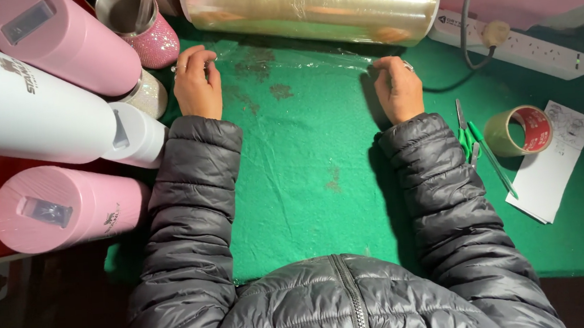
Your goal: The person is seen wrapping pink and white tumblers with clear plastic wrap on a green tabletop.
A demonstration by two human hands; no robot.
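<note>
A big roll of clear stretch film [307,6] lies across the far side of the green cloth-covered table [309,204]. A sheet of the film [284,64] is drawn out from the roll toward me over the cloth. My left hand [197,83] pinches the sheet's left edge. My right hand [397,88] pinches its right edge, a ring on one finger. Both arms wear a dark padded jacket.
Two pink tumblers [63,40] [66,209], a white tumbler [31,111] and a glittery pink cup [146,30] crowd the left side. On the right lie green-handled scissors [469,136], a green pen [495,165], a tape roll [518,131], white paper [556,164] and a power strip [512,46].
</note>
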